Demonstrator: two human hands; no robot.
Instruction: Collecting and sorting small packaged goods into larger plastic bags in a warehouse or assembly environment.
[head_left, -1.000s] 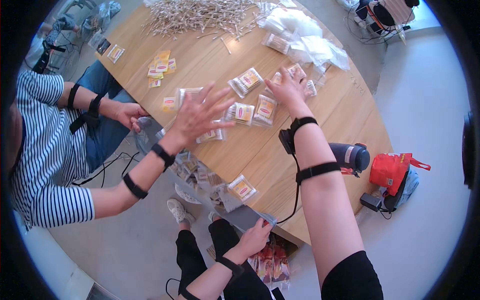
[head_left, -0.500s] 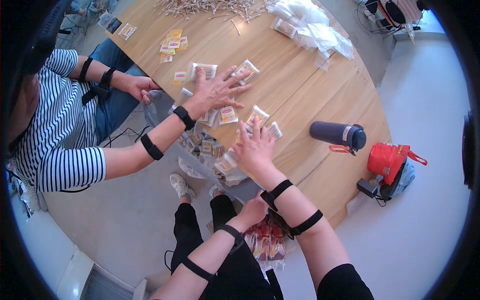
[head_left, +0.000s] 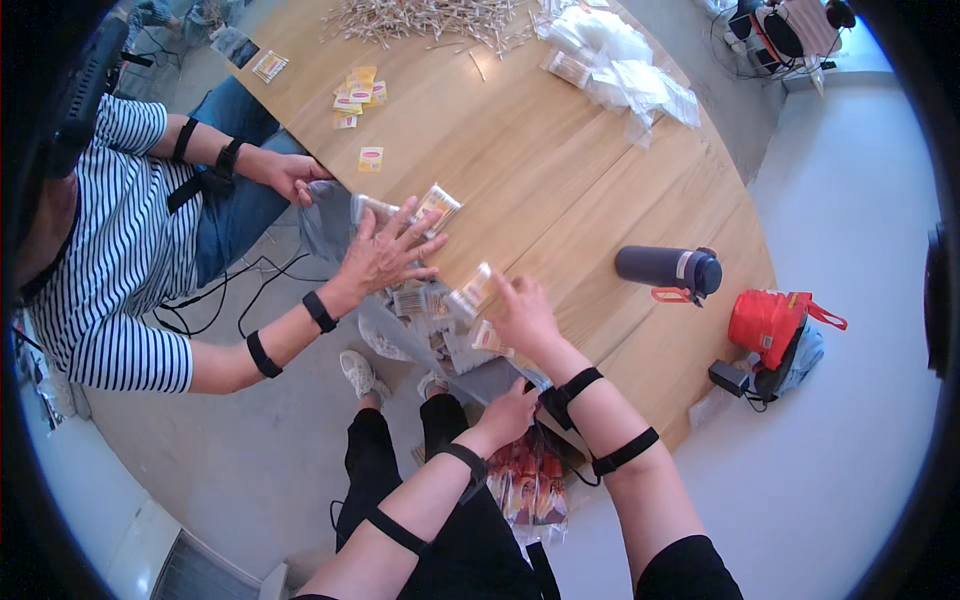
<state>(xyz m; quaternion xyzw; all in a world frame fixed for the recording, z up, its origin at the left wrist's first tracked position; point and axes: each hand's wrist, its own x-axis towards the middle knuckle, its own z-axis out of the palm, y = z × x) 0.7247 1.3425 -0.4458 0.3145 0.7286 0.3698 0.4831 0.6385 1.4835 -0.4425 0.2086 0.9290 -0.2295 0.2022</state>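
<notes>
My left hand [head_left: 508,418] is closed on the rim of a grey plastic bag [head_left: 485,382] below the table edge. My right hand [head_left: 527,315] is at the edge with fingers apart, beside a small clear packet of cotton swabs [head_left: 472,290], which is blurred. Another swab packet [head_left: 490,340] is just below it, at the bag's mouth. Inside the bag lie several more packets [head_left: 420,302]. A co-worker's hand [head_left: 385,258] spreads over the edge, next to a packet with a yellow card [head_left: 438,208] and another packet [head_left: 375,209].
The co-worker's other hand [head_left: 292,178] holds the bag's far side. Yellow cards [head_left: 358,92], loose cotton swabs [head_left: 430,18] and clear plastic sleeves [head_left: 620,65] lie farther back. A dark bottle [head_left: 665,268] lies on the right; a red bag [head_left: 770,325] is beyond the table edge.
My right hand and the co-worker's hand have moved toward the table edge, sweeping packets with them. Several packets have left the tabletop. My left hand stays at the bag.
</notes>
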